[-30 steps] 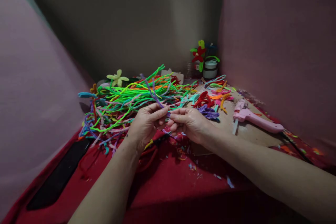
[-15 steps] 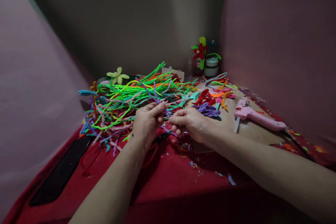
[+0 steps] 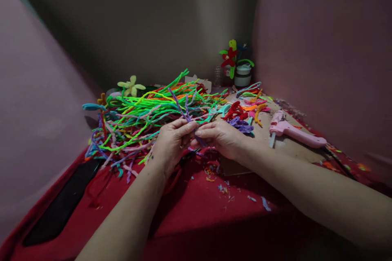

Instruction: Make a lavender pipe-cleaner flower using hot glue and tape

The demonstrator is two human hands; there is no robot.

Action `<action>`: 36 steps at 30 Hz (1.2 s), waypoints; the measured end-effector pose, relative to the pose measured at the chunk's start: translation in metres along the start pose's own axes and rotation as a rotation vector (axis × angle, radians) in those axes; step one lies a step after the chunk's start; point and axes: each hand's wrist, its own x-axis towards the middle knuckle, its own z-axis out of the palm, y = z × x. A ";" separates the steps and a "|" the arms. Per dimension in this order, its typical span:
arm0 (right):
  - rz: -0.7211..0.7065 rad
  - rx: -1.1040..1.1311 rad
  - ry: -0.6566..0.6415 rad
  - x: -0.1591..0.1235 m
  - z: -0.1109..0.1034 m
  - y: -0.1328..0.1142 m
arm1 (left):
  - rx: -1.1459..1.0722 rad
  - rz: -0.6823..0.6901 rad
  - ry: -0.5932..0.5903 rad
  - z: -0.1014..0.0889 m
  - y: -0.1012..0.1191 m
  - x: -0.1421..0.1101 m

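Observation:
A purple pipe cleaner [image 3: 186, 111] is pinched between both of my hands, its two free ends sticking up and apart. My left hand [image 3: 175, 138] grips it between thumb and forefinger. Close beside, my right hand [image 3: 219, 138] pinches its lower part, which the fingers partly hide. Behind my hands spreads a large heap of green, pink, orange and other pipe cleaners [image 3: 143, 108]. A bundle of bent purple pipe cleaners [image 3: 240, 124] lies just past my right hand, with red looped ones [image 3: 235, 111] behind it. Under my left hand, scissors are mostly hidden.
To the right, a pink glue gun [image 3: 295, 132] rests on a cardboard sheet [image 3: 235, 168]. A black phone-like slab [image 3: 61, 204] lies at the left. At the back stand a lidded jar [image 3: 243, 75], a red flower [image 3: 229, 57] and a yellow flower [image 3: 131, 86]. Scraps litter the red cloth [image 3: 196, 212].
My hands have come closer together on the purple pipe cleaner, and its ends stand more upright. The whole view has shifted slightly, moving the table things left.

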 end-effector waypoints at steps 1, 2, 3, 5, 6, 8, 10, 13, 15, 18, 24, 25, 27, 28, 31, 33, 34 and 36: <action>0.007 0.002 0.004 0.000 0.001 0.000 | -0.005 0.011 -0.003 -0.001 -0.001 0.000; 0.007 0.002 0.010 0.000 0.001 0.000 | -0.006 0.019 -0.006 -0.002 -0.002 0.001; 0.004 0.000 0.017 -0.001 0.002 0.000 | -0.003 0.028 -0.009 -0.003 -0.003 0.002; -0.008 -0.012 0.036 0.000 0.003 0.000 | 0.026 0.043 -0.014 -0.005 -0.004 0.002; -0.016 -0.022 0.041 0.000 0.003 0.001 | 0.055 0.052 -0.019 -0.005 -0.005 0.003; -0.046 -0.035 0.036 0.001 0.002 0.002 | 0.134 0.082 -0.013 -0.005 -0.005 0.002; -0.085 -0.051 0.034 0.002 0.001 0.003 | 0.234 0.126 0.019 -0.003 -0.003 0.000; -0.135 -0.086 0.066 0.002 0.001 0.004 | 0.358 0.185 0.088 0.001 0.001 -0.004; -0.162 -0.103 0.088 0.002 0.001 0.004 | 0.395 0.202 0.110 0.002 0.002 -0.005; -0.195 -0.079 0.106 0.002 0.001 0.004 | 0.429 0.231 0.104 0.001 0.002 -0.006; -0.170 -0.055 0.101 0.002 -0.001 -0.003 | 0.623 0.557 0.019 -0.012 -0.001 0.001; -0.162 -0.059 0.091 0.002 -0.002 -0.004 | 0.689 0.658 0.015 -0.015 -0.001 0.003; -0.153 -0.076 0.058 0.001 -0.002 -0.007 | 0.850 0.822 -0.018 -0.021 0.003 0.006; -0.152 -0.085 0.037 0.000 -0.002 -0.008 | 0.942 0.882 -0.034 -0.023 0.005 0.008; -0.169 -0.135 -0.006 -0.002 -0.002 -0.010 | 1.191 1.004 -0.047 -0.027 0.014 0.007; -0.204 -0.198 -0.013 -0.003 -0.002 -0.012 | 1.278 1.073 -0.055 -0.027 0.019 0.004; -0.225 -0.238 -0.016 -0.003 -0.002 -0.012 | 1.313 1.094 -0.071 -0.026 0.022 0.001; -0.270 -0.361 -0.023 -0.003 -0.001 -0.011 | 1.375 1.081 -0.112 -0.024 0.026 -0.004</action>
